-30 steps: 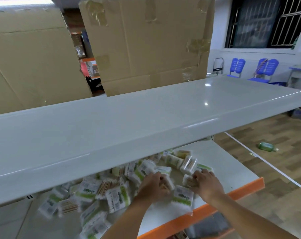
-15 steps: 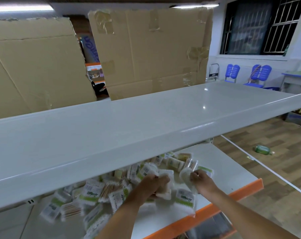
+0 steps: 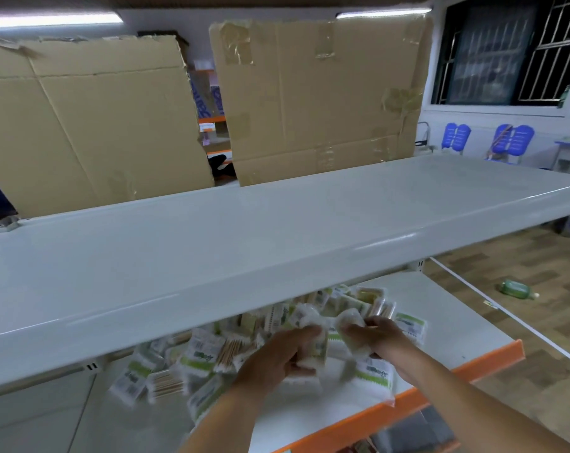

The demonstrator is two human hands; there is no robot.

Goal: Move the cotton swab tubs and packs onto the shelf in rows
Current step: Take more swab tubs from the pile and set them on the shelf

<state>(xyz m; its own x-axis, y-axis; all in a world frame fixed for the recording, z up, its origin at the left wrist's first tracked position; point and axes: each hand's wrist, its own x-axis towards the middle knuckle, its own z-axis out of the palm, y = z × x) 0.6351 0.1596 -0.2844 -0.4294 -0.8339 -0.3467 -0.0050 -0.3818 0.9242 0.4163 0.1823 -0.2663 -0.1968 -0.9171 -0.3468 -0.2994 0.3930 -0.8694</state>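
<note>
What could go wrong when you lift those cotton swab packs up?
1. Both the left hand and the right hand hold packs right under the upper shelf; lifting straight up could bump its front edge.
2. One loose pack lies by the lower shelf's orange edge and might get knocked off.

White-and-green cotton swab packs (image 3: 198, 358) heaped loosely on the lower shelf (image 3: 447, 325), perhaps 2 lifted, blurred

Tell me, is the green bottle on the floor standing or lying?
Lying. The green bottle rests on its side on the wooden floor, its long axis along the boards, beside the white floor line.
</note>
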